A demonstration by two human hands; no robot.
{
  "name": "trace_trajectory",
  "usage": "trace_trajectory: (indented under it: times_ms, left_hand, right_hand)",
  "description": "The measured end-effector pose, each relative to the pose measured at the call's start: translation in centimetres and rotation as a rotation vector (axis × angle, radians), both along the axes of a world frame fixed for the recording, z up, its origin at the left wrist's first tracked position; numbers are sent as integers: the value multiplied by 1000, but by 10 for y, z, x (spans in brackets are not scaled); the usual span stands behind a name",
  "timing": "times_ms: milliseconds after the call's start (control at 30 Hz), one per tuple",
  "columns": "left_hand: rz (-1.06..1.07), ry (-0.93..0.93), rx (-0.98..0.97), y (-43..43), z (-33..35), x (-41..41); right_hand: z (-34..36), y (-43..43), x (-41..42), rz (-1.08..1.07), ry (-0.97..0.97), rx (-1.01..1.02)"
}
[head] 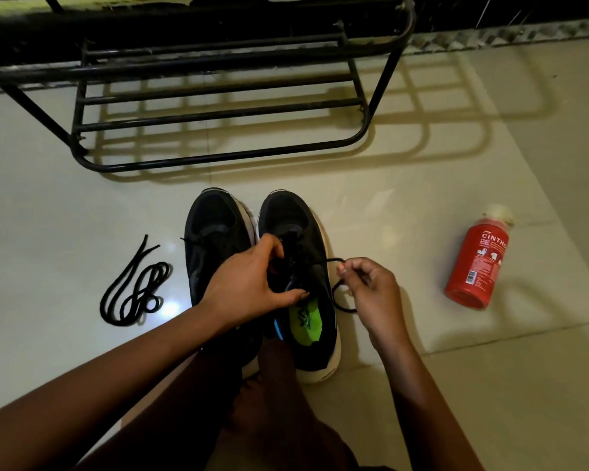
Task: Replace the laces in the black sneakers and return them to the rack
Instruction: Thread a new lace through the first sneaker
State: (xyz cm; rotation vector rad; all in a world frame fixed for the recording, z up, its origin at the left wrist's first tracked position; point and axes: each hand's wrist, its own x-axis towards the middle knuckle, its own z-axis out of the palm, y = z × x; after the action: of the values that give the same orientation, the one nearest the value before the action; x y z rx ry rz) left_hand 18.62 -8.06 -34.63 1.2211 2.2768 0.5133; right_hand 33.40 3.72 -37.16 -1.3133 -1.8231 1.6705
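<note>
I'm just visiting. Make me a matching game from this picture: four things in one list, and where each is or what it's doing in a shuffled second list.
1 spare lace
2 bottle
3 left hand
4 right hand

a pinches the threaded lace
b lies right of the sneakers
c grips a sneaker
d coiled left of the sneakers

Pairs: 1-d, 2-b, 3-c, 4-a

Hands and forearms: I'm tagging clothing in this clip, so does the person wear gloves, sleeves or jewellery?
No. The left hand and right hand are bare: no gloves, rings or watch. The left forearm and right forearm are uncovered; no sleeve shows.
</note>
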Motion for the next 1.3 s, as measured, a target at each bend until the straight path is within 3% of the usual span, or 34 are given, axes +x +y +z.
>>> trace_trajectory:
  times_ms: [167, 233, 367, 467, 600, 867, 1300]
  left_hand:
    - [-14, -40, -6, 2, 1, 0]
    - [-13, -51, -9, 1, 1, 0]
    - [40, -186, 38, 0, 1, -1]
    - [113, -299, 64, 4, 4, -4]
    - [154, -291, 40, 6, 9, -7]
    - [132, -181, -9, 3, 13, -10]
    - [-72, -300, -209, 8, 22, -26]
  right_hand:
    - [7, 12, 8, -557, 364, -472]
    - [5, 9, 6, -603, 315, -417]
    - [5, -5, 0, -274, -132, 272]
    - [10, -6, -4, -5, -135, 494]
    - [7, -14, -15, 284, -120, 469]
    - [0, -13, -11, 184, -117, 417]
    - [-3, -16, -10, 69, -105, 289]
